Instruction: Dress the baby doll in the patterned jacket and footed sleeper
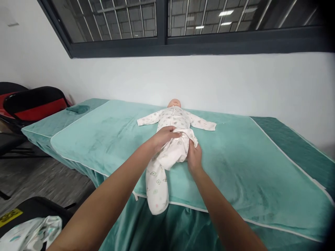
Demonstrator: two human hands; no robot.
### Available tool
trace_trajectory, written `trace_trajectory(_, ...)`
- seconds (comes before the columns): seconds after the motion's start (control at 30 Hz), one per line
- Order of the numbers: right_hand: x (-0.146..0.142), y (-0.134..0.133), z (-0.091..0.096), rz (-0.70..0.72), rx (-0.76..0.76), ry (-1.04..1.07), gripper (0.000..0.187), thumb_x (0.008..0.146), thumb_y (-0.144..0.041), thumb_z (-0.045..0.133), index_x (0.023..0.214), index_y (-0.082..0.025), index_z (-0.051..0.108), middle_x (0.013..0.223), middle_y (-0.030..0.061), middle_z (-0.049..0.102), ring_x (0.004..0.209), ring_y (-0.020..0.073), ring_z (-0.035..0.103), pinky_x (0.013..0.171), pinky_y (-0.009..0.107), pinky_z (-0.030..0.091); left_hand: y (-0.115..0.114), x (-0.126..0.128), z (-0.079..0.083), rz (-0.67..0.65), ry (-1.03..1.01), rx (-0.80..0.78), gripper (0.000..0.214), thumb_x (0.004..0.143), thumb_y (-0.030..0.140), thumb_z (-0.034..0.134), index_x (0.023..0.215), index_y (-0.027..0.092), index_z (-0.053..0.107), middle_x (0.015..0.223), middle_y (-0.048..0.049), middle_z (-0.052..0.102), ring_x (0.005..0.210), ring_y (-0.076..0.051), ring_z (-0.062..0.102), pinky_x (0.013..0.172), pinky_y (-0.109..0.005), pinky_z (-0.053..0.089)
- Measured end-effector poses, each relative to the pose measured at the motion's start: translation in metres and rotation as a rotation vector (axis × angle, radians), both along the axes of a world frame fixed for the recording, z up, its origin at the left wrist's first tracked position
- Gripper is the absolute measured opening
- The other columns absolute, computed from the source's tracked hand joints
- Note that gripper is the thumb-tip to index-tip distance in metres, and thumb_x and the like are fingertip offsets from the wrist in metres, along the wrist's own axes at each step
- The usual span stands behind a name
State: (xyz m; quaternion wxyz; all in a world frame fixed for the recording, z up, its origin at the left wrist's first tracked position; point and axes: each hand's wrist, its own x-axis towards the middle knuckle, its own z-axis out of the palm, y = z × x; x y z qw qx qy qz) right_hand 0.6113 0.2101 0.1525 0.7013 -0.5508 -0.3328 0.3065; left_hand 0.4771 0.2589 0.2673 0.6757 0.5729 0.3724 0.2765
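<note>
A baby doll (174,103) lies on its back on the green bed cover, head toward the wall. It wears a white patterned top (174,116) with both sleeves spread sideways. White patterned baby pants (170,155) are bunched about its lower body, one footed leg hanging toward the bed's front edge. My left hand (166,136) is closed on the waist of the pants at the doll's middle. On the other side, my right hand (194,153) grips the bunched cloth of the pants, its fingertips partly hidden under the fabric.
The massage-style bed (235,167) has a green velvet cover with white piping. Behind it stands a white wall with a barred window (164,21). Black and red chairs (39,103) are at left. A black chair (39,205) at lower left bears folded patterned cloth (34,233).
</note>
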Motion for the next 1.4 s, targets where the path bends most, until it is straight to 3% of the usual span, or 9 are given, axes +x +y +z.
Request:
trace_trajectory(0.33, 0.021, 0.042, 0.005, -0.120, -0.052, -0.243, 0.039, 0.085, -0.047, 0.046, 0.102, -0.016, 0.061, 0.103, 0.0101, 0.068, 0.093, 0.0218, 0.058, 0.083, 0.032, 0.044, 0.024, 0.018, -0.011, 0.163, 0.040, 0.129, 0.026, 0.068, 0.032, 0.075, 0.074, 0.018, 0.055, 0.072, 0.0015, 0.056, 0.068, -0.013, 0.053, 0.064, -0.026, 0.040)
trace_trajectory(0.6, 0.045, 0.071, 0.006, -0.161, -0.039, -0.457, 0.027, 0.084, -0.043, 0.047, 0.094, -0.019, 0.055, 0.095, 0.0087, 0.065, 0.085, 0.0229, 0.055, 0.078, 0.034, 0.040, 0.049, 0.031, -0.030, 0.273, 0.066, 0.424, 0.016, 0.073, 0.028, 0.065, 0.077, 0.018, 0.053, 0.077, 0.0015, 0.055, 0.076, -0.014, 0.051, 0.071, -0.025, 0.038)
trace_trajectory(0.77, 0.055, 0.085, 0.004, -0.104, -0.035, -0.552, 0.019, 0.084, -0.039, 0.050, 0.087, -0.021, 0.054, 0.084, 0.0039, 0.062, 0.076, 0.0198, 0.051, 0.073, 0.032, 0.039, 0.051, 0.027, -0.043, 0.318, 0.088, 0.526, 0.011, 0.079, 0.028, 0.060, 0.080, 0.018, 0.054, 0.080, 0.0013, 0.057, 0.081, -0.016, 0.052, 0.073, -0.026, 0.038)
trace_trajectory(0.93, 0.051, 0.074, 0.006, 0.008, 0.019, -0.524, 0.017, 0.083, -0.037, 0.055, 0.082, -0.021, 0.053, 0.082, 0.0008, 0.059, 0.077, 0.0178, 0.050, 0.073, 0.030, 0.040, 0.048, 0.017, -0.046, 0.321, 0.022, 0.556, 0.008, 0.081, 0.024, 0.058, 0.087, 0.019, 0.059, 0.087, 0.0008, 0.060, 0.086, -0.016, 0.054, 0.077, -0.025, 0.040)
trace_trajectory(1.07, 0.049, 0.062, 0.035, 0.228, 0.163, -0.598, 0.017, 0.081, -0.029, 0.060, 0.097, -0.022, 0.059, 0.102, 0.0033, 0.059, 0.098, 0.0210, 0.054, 0.086, 0.031, 0.041, 0.046, 0.005, -0.051, 0.264, -0.086, 0.394, 0.017, 0.077, 0.024, 0.064, 0.093, 0.019, 0.062, 0.091, -0.0002, 0.062, 0.085, -0.016, 0.055, 0.078, -0.025, 0.041)
trace_trajectory(1.13, 0.046, 0.064, 0.060, 0.468, 0.090, -0.620, 0.023, 0.085, -0.035, 0.060, 0.105, -0.024, 0.062, 0.105, 0.0037, 0.062, 0.099, 0.0213, 0.056, 0.084, 0.031, 0.042, 0.046, 0.000, -0.055, 0.243, -0.181, 0.282, 0.019, 0.076, 0.026, 0.068, 0.092, 0.019, 0.061, 0.086, 0.0005, 0.061, 0.079, -0.014, 0.054, 0.073, -0.024, 0.041)
trace_trajectory(1.23, 0.038, 0.080, 0.094, 0.801, -0.112, -0.721, 0.026, 0.083, -0.045, 0.065, 0.093, -0.022, 0.068, 0.089, 0.0018, 0.065, 0.081, 0.0183, 0.057, 0.068, 0.028, 0.041, 0.049, -0.002, -0.060, 0.248, -0.293, 0.221, 0.016, 0.076, 0.023, 0.068, 0.089, 0.018, 0.061, 0.080, 0.0013, 0.058, 0.074, -0.012, 0.052, 0.069, -0.023, 0.041)
trace_trajectory(1.3, 0.033, 0.093, 0.103, 0.910, -0.196, -0.713, 0.030, 0.080, -0.049, 0.068, 0.084, -0.020, 0.068, 0.078, 0.0005, 0.062, 0.071, 0.0154, 0.055, 0.060, 0.026, 0.037, 0.052, -0.002, -0.064, 0.291, -0.325, 0.211, 0.013, 0.075, 0.021, 0.067, 0.086, 0.019, 0.060, 0.079, 0.0016, 0.057, 0.073, -0.012, 0.052, 0.068, -0.023, 0.041)
trace_trajectory(1.4, 0.032, 0.106, 0.095, 0.991, -0.255, -0.555, 0.031, 0.078, -0.047, 0.072, 0.078, -0.017, 0.066, 0.070, -0.0012, 0.058, 0.063, 0.0119, 0.051, 0.054, 0.024, 0.035, 0.055, -0.005, -0.066, 0.322, -0.288, 0.173, 0.013, 0.077, 0.025, 0.068, 0.083, 0.019, 0.058, 0.077, 0.0022, 0.057, 0.071, -0.011, 0.052, 0.066, -0.022, 0.040)
